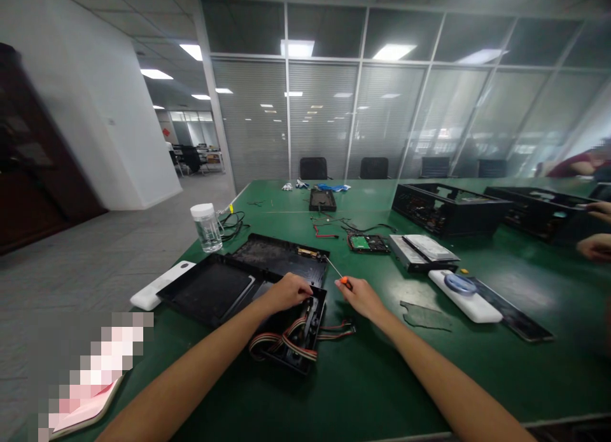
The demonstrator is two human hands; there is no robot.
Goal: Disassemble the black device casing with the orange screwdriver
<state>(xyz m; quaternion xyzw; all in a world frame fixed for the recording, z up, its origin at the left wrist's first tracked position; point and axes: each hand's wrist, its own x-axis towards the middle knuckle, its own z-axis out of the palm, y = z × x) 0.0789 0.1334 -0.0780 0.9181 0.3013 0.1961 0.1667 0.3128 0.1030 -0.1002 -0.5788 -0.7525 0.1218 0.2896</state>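
Observation:
My right hand [359,296] is closed around the orange handle of a screwdriver [336,269]. The thin shaft slants up and left, its tip near the right corner of a flat black plastic panel [272,256]. A brass-coloured strip [309,252] lies along that panel's edge. My left hand [290,292] is over an open black plastic casing [305,366], its fingers curled together at the casing's upper edge; whatever they pinch is hidden. Striped ribbon cables [274,341] spill from the casing. Another black panel [214,289] lies to the left.
A clear jar [206,229] and a white power bank-like block [160,286] stand left. Right are a green circuit board [361,242], a metal drive [420,252], a white device [461,296] and a dark phone [515,311]. Open black computer cases [451,213] stand behind; another person's hands [596,246] are far right.

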